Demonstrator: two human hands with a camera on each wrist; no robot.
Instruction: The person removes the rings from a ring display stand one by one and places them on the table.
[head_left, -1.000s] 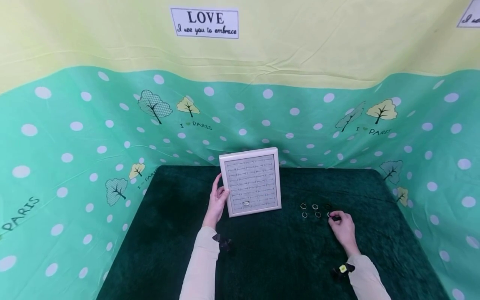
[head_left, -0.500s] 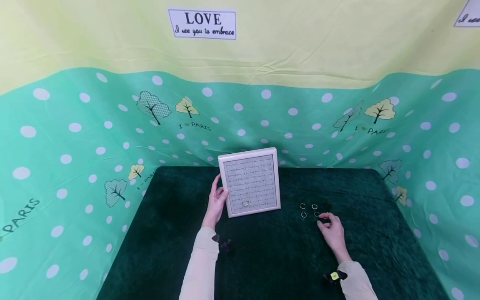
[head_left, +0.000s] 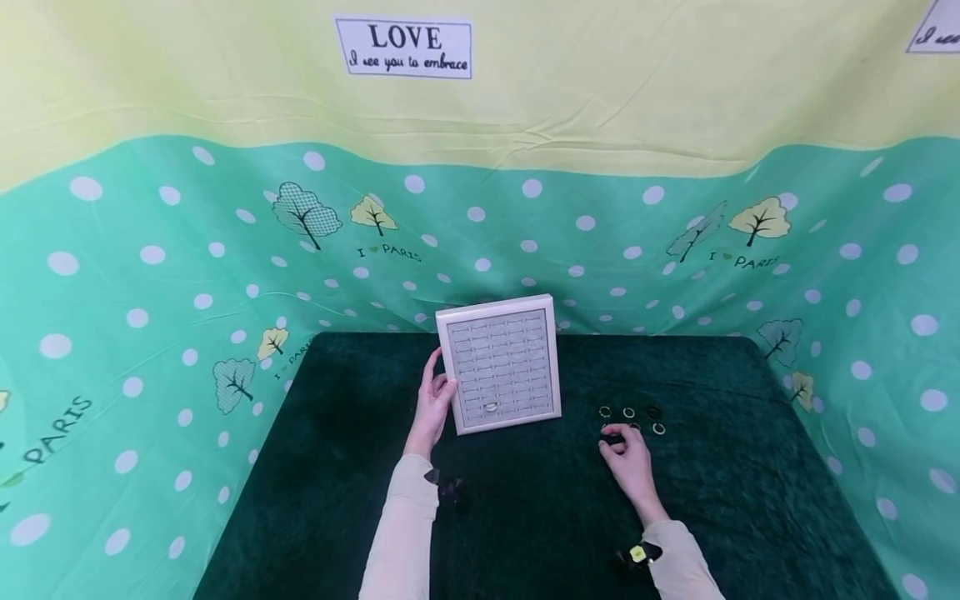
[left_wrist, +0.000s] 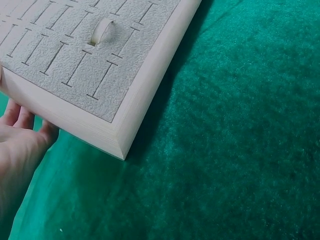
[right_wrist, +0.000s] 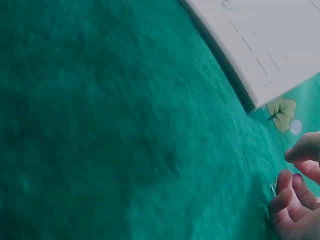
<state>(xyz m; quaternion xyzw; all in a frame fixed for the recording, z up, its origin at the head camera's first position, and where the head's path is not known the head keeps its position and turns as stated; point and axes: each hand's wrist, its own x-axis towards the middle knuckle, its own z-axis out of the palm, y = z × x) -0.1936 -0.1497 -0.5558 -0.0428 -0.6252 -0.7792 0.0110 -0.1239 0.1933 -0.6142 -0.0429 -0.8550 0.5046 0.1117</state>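
Note:
My left hand (head_left: 432, 410) grips the left edge of a white-framed ring display tray (head_left: 556, 358), thumb at the front and fingers behind. The tray leans back on the cloth, its grey padded face crossed by rows of slots. One silver ring (left_wrist: 103, 32) sits in a slot near the bottom, also seen in the head view. My right hand (head_left: 630, 462) hovers at the front row of loose rings, thumb and index finger apart, partly covering the left and middle ones. The front row's right ring (head_left: 658, 429) shows whole. Behind lie a gold-toned ring (head_left: 605, 412), a silver ring (head_left: 628, 412) and a dark ring (head_left: 654, 412).
Dark green plush cloth (head_left: 525, 517) covers the table. A green and yellow printed curtain (head_left: 480, 192) hangs around its back and sides. Each wrist carries a small dark camera mount, the right mount (head_left: 637, 553) bearing a yellow patch.
My right hand has moved left along the front row, from the right ring past the middle one to the left one. The right ring is uncovered. My left hand and the tray stay put.

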